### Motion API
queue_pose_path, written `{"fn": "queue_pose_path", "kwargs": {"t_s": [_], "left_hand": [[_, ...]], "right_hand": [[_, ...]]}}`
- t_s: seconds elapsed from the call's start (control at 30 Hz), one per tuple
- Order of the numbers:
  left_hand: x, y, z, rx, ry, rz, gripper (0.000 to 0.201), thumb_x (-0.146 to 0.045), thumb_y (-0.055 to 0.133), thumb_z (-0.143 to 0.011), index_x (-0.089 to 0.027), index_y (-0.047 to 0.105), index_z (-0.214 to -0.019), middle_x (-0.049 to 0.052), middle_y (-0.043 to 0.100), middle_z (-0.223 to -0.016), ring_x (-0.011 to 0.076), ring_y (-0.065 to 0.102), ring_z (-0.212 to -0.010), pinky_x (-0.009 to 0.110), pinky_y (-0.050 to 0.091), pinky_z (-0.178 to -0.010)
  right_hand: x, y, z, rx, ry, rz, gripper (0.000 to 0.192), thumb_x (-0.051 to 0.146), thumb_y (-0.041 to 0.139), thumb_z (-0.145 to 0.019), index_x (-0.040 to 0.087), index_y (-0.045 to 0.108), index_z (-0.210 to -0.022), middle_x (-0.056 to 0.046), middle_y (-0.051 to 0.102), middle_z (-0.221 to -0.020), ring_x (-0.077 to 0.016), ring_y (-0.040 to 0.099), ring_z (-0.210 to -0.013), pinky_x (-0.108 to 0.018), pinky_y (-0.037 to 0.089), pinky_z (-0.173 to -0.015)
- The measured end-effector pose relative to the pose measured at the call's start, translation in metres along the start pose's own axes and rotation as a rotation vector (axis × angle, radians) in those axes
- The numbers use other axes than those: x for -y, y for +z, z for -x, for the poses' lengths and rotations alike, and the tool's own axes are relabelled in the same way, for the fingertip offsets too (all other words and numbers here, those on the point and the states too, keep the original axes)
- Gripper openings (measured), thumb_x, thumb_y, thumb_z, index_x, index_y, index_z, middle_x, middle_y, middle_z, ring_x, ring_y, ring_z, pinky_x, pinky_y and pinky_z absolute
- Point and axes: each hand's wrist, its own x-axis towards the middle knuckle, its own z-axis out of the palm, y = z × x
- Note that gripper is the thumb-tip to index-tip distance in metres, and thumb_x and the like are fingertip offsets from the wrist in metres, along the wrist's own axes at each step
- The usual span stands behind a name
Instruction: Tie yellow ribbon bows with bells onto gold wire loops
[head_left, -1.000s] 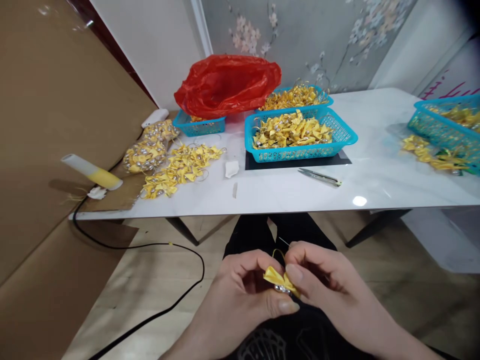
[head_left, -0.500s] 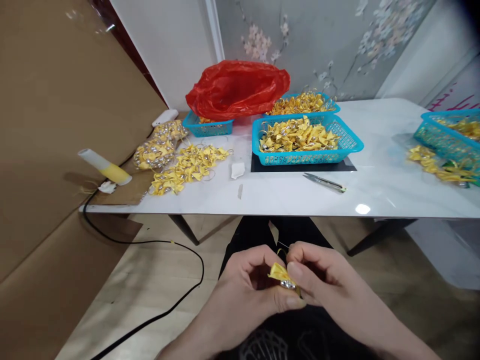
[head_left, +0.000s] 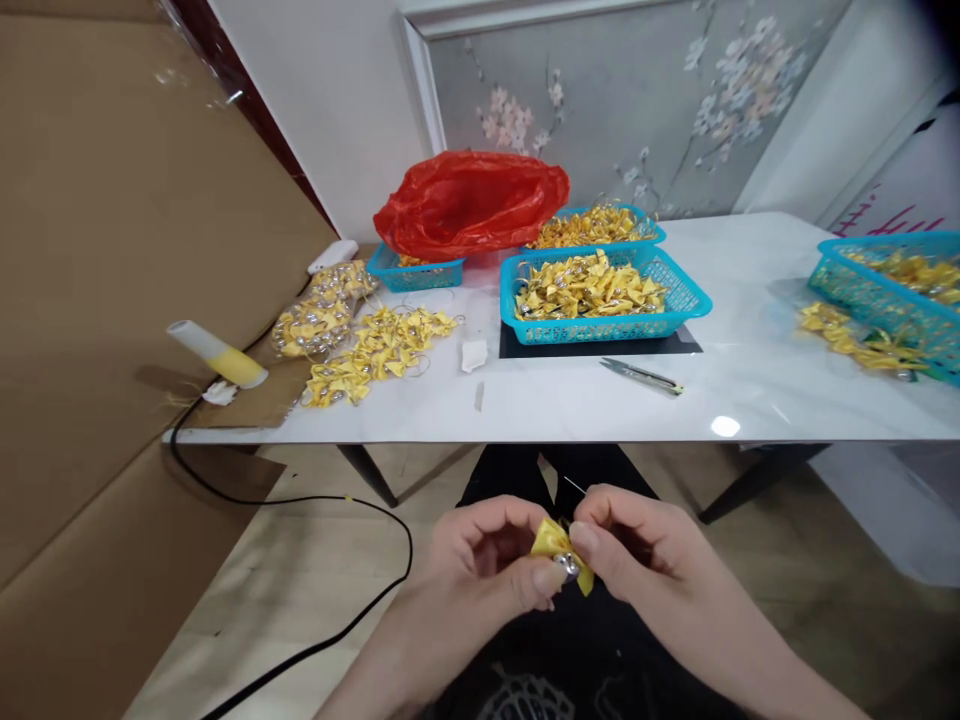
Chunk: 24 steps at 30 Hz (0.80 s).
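Note:
Over my lap I hold a small yellow ribbon bow (head_left: 550, 540) with shiny silver bells (head_left: 568, 566) at its middle. My left hand (head_left: 487, 570) is closed, its thumb and fingers pinching the bow from the left beside the bells. My right hand (head_left: 637, 550) is pinched at the bow's right edge, thumb against the ribbon. A thin, pale, needle-like rod (head_left: 574, 485) juts up and left from behind the right fingers. The inner fingertips of the right hand are hidden.
On the white table (head_left: 525, 410) stand a blue basket (head_left: 607, 328) of yellow bows, more blue baskets behind and right, and a red plastic bag (head_left: 472, 205). Thread snips (head_left: 641, 376) lie in front. Loose bows (head_left: 375, 350), a tube (head_left: 217, 355) and a black cable (head_left: 352, 610) are left.
The bow has turned in my fingers, so one yellow end now points down below the bells. My left thumb has drawn back leftward. More of the thin rod shows above the right hand.

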Motion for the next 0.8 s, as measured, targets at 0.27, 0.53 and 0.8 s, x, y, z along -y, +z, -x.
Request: {"fn": "queue_pose_path", "kwargs": {"t_s": [0.27,0.53,0.8], "left_hand": [[0.001,0.007,-0.004,-0.057,0.026,0.123,0.019,-0.026,0.088,-0.068,-0.016,0.077,-0.079,-0.001,0.071,-0.071,0.0086,0.062,-0.066,0.019,0.051,-0.068],[0.002,0.011,-0.003,-0.158,0.231,-0.038,0.02,-0.019,0.086,-0.071,-0.026,0.077,-0.088,-0.004,0.072,-0.076,0.0089,0.063,-0.071,0.015,0.051,-0.067],[0.013,0.009,-0.004,-0.22,0.353,-0.218,0.022,-0.018,0.082,-0.074,-0.031,0.078,-0.091,-0.002,0.075,-0.087,0.0138,0.068,-0.077,0.019,0.055,-0.07]], "right_hand": [[-0.002,0.0,0.001,0.047,0.033,-0.145,0.041,0.053,0.058,-0.093,0.019,0.051,-0.07,0.007,0.033,-0.059,-0.0078,0.024,-0.052,-0.023,0.017,-0.045],[-0.01,0.003,-0.003,0.113,0.104,-0.48,0.041,0.055,0.061,-0.092,0.018,0.05,-0.076,0.01,0.029,-0.058,-0.0058,0.019,-0.05,-0.023,0.013,-0.045],[-0.009,0.008,-0.007,0.164,0.174,-0.757,0.043,0.051,0.07,-0.087,0.018,0.048,-0.072,0.011,0.025,-0.056,-0.0042,0.013,-0.049,-0.021,0.009,-0.044]]}}
